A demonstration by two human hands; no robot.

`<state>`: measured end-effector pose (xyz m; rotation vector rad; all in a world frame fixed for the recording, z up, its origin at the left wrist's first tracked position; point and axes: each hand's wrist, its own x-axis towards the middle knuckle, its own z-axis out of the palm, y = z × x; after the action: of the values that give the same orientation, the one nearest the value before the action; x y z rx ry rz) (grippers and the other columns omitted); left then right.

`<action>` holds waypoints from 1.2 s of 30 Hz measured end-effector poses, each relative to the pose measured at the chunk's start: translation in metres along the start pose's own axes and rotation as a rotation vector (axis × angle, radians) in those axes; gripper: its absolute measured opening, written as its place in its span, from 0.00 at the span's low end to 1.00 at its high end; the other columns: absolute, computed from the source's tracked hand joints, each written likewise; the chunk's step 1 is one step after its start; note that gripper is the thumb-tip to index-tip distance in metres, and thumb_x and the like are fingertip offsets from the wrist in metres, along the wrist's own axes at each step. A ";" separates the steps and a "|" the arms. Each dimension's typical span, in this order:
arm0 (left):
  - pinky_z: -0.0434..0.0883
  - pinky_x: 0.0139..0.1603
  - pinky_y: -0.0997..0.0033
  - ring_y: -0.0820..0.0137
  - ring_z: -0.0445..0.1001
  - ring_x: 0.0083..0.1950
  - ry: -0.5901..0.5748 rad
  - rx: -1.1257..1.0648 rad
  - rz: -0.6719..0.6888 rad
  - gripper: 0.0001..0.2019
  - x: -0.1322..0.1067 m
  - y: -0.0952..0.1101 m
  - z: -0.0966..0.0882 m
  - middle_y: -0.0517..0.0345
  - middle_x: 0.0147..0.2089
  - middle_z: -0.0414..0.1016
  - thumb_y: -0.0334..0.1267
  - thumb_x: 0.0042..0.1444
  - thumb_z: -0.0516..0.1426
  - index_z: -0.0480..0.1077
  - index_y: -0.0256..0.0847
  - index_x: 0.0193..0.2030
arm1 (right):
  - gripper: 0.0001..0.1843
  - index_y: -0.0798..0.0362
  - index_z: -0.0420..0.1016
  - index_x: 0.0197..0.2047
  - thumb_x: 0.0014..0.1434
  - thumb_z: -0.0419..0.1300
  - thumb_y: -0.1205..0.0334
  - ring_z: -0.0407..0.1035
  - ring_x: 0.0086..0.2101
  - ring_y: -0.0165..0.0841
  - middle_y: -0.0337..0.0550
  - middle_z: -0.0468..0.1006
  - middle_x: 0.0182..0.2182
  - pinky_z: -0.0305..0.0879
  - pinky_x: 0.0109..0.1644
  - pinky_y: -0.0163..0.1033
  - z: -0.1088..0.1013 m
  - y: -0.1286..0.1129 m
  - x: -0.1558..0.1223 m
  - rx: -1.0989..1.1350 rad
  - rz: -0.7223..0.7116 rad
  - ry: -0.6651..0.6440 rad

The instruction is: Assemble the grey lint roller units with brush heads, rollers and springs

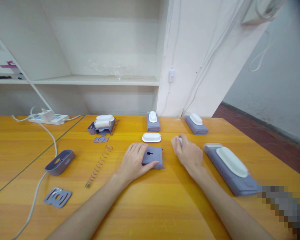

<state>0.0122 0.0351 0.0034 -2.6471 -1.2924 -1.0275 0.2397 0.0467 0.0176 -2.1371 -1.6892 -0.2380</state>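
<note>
My left hand [133, 161] is closed on a grey-purple plastic housing [153, 157] with a dark slot in its face, which lies on the table. My right hand [188, 153], to the right of the housing and apart from it, is curled round a small white part [180, 141]. Most of that part is hidden by the fingers, so its kind does not show. Just beyond my left hand lies a white bristled brush head [151, 137]. A long coil spring [99, 165] rests to the left of my left forearm.
Grey-purple units with white tops [153, 121] [196, 124] stand at the back; a larger one [232, 170] is beside my right forearm. At left are an oval shell [60, 162], a slotted plate [58, 197], a cable [35, 196] and a power strip [50, 117]. More parts [102, 125] lie behind.
</note>
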 end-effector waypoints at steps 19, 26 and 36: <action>0.64 0.50 0.54 0.55 0.68 0.49 -0.007 0.105 -0.040 0.36 0.002 0.002 0.001 0.46 0.47 0.70 0.65 0.42 0.58 0.63 0.39 0.51 | 0.17 0.51 0.67 0.49 0.62 0.50 0.50 0.68 0.28 0.35 0.42 0.75 0.31 0.62 0.33 0.37 0.000 -0.028 -0.022 0.836 -0.051 0.146; 0.62 0.51 0.52 0.53 0.66 0.51 0.069 0.140 -0.011 0.38 0.000 -0.005 0.005 0.43 0.50 0.68 0.63 0.42 0.59 0.61 0.38 0.54 | 0.17 0.51 0.75 0.45 0.58 0.56 0.51 0.69 0.35 0.35 0.44 0.77 0.38 0.65 0.40 0.39 0.008 -0.044 -0.028 1.106 -0.049 0.046; 0.60 0.54 0.49 0.52 0.64 0.53 0.115 0.135 0.007 0.37 0.000 -0.009 0.007 0.41 0.52 0.66 0.60 0.43 0.60 0.60 0.38 0.55 | 0.20 0.51 0.67 0.54 0.60 0.55 0.54 0.69 0.42 0.36 0.45 0.74 0.46 0.64 0.46 0.42 0.023 -0.040 -0.033 1.196 -0.094 -0.163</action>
<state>0.0092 0.0426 -0.0043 -2.4546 -1.2802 -1.0350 0.1898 0.0341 -0.0076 -1.1744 -1.4100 0.7577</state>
